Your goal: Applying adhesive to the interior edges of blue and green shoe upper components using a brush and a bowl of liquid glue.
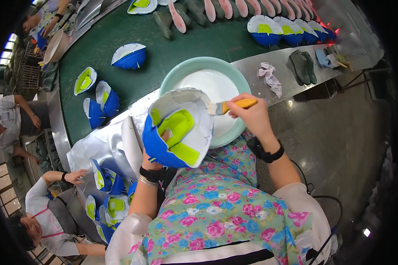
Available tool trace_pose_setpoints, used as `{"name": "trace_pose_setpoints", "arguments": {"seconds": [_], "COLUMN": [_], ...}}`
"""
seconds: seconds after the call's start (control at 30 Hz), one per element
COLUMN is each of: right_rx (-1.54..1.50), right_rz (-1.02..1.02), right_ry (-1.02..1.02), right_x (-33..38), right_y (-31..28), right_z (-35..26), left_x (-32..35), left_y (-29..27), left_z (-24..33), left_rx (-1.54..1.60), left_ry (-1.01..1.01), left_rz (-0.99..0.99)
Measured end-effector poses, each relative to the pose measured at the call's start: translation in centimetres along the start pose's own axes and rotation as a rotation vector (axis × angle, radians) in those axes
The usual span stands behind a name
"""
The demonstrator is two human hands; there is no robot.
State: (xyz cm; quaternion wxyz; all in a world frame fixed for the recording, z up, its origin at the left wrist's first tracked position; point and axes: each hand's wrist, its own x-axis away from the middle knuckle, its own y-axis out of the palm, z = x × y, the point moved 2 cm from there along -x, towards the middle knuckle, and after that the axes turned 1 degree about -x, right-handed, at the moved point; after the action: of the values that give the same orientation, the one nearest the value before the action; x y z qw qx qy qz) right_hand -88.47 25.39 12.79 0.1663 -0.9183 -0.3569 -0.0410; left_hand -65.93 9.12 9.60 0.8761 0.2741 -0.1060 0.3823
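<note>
My left hand grips a blue shoe upper from below, its white inner side and lime-green lining turned up; the upper hides most of the fingers. Closed round the yellow handle of a paintbrush, my right hand holds the bristles against the upper's white right-hand rim. Under both lies a pale green basin of white liquid, partly covered by the upper.
Several blue uppers stand on the green conveyor belt, with grey and pink soles at its far side. A crumpled cloth and dark soles lie on the metal ledge. More uppers are heaped at my left, near a co-worker.
</note>
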Motion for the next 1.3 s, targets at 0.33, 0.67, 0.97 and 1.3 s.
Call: {"name": "trace_pose_setpoints", "arguments": {"seconds": [0.33, 0.67, 0.97, 1.3], "right_rx": [-0.262, -0.049, -0.148, -0.065], "right_rz": [-0.168, -0.004, -0.739, -0.316], "right_ry": [0.071, -0.185, -0.539, -0.116], "right_x": [6.4, -1.5, -0.6, -1.2], "right_y": [1.7, -1.0, 0.1, -5.5], "right_z": [-5.1, -4.0, -12.6, -5.8], "left_x": [-1.4, -1.6, 1.1, -0.6], "left_y": [-0.1, -2.4, 4.6, 3.7], "left_z": [0.7, -0.4, -0.5, 0.0], "left_rx": [-0.165, 0.499, 0.355, 0.270], "left_ry": [0.126, -0.201, -0.752, -0.661], "left_rz": [0.171, -0.022, 0.160, -0.223]}}
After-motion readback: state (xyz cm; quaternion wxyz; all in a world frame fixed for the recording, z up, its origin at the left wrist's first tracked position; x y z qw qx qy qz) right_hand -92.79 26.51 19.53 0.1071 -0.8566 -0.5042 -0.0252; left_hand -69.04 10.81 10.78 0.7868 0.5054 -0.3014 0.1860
